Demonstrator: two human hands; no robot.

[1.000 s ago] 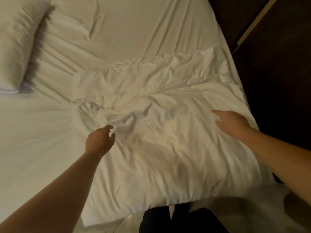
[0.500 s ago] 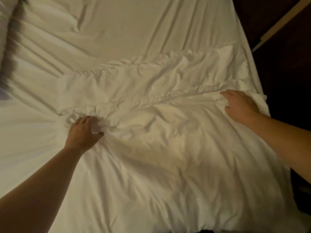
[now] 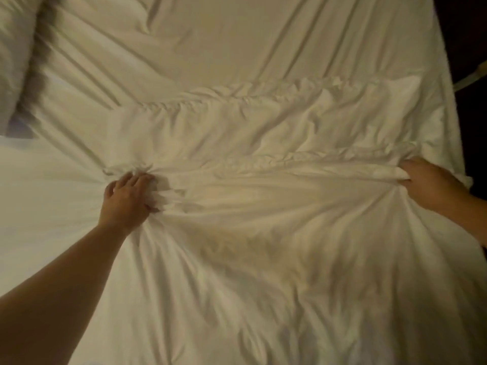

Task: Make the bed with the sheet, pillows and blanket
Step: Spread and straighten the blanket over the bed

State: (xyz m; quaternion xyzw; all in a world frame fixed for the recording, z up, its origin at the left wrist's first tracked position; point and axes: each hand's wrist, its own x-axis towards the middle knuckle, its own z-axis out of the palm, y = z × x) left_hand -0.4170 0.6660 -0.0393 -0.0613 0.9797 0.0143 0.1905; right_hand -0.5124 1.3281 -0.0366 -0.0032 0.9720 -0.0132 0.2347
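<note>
A white blanket [image 3: 263, 246] lies crumpled over the near half of the bed, folded back in bunched ridges across the middle. My left hand [image 3: 127, 200] grips a gathered fold of it at the left, with creases fanning out from the fist. At the bed's right edge my right hand [image 3: 434, 184] holds another bunched fold, fingers curled round the cloth. Beyond the blanket the white sheet [image 3: 237, 40] covers the mattress with long diagonal creases. A white pillow [image 3: 14, 48] sits at the far left corner.
The bed's right edge [image 3: 452, 106] drops to a dark floor [image 3: 471, 35], where a pale strip [image 3: 469, 81] shows. Flat white bedding [image 3: 34, 180] stretches out to the left of my left hand.
Both hands went from hovering or resting flat on the blanket to gripping bunched folds of it. The view has moved in closer over the bed.
</note>
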